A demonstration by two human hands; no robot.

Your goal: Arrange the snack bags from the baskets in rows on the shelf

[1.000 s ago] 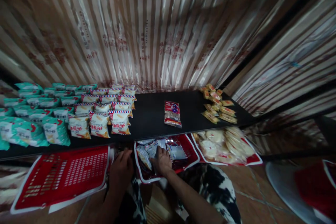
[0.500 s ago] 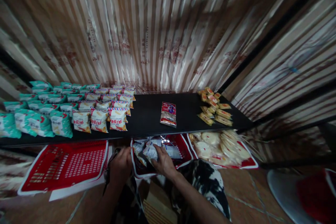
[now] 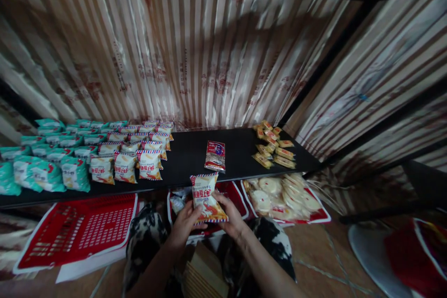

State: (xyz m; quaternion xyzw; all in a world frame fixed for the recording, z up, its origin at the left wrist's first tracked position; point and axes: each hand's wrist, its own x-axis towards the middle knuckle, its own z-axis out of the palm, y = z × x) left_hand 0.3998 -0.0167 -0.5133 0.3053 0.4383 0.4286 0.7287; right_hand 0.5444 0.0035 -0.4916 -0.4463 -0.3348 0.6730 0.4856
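Centrally, a white-and-orange snack bag was held, tilted slightly, in front of the black shelf, its top overlapping the shelf's front edge in view; whether that edge was touched could not be told. Its lower left side was clamped by the left hand, thumb on the front, and its right side was gripped by the right hand. Below, a white-rimmed red basket was partly covered by them. Bare shelf was left on both sides of a red packet: a wider stretch towards the rows of matching white bags, a narrower one towards the small yellow packets. At far left, the shelf was filled nearly to its front edge by teal bags. Large red Chinese characters were printed across the held bag, too soft to be read surely; dark characters were borne by the teal bags. On the red packet, a blue figure was shown beside lettering too small to be made out.
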